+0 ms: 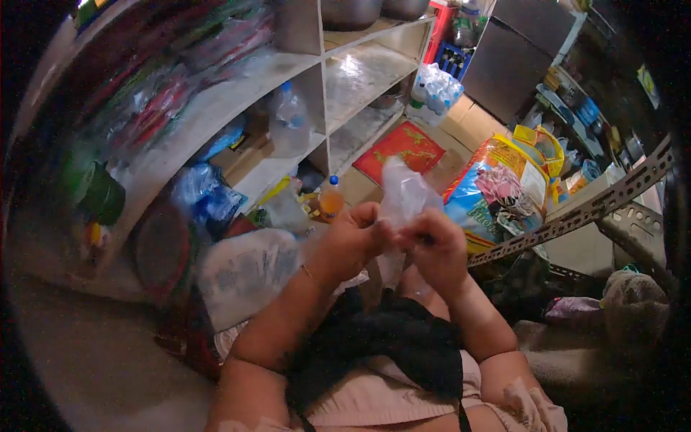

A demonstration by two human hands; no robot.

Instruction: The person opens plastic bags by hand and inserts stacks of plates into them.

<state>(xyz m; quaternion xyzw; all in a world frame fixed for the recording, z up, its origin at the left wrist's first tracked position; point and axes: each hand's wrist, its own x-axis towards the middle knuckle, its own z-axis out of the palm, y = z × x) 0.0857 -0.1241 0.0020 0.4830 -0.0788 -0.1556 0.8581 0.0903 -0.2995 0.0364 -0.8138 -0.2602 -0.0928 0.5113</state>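
Observation:
A thin, clear plastic bag (409, 189) is held up in front of my lap, its upper part puffed out above my fingers. My left hand (358, 234) pinches the bag from the left, thumb against the fingers. From the right, my right hand (437, 237) grips it with curled fingers, close beside the left. Part of the bag hangs down between the two hands. Black cloth (381, 331) lies across my lap below them. To the left of my left forearm sits a large clear plastic bag (248, 270) with whitish contents.
Shelves (367, 79) stand ahead. An orange-filled bottle (332, 198) is on the left, near a blue plastic bag (209, 194). A red mat (399, 153) lies on the floor. A big printed sack (497, 187) and a slotted metal bar (576, 205) are at right.

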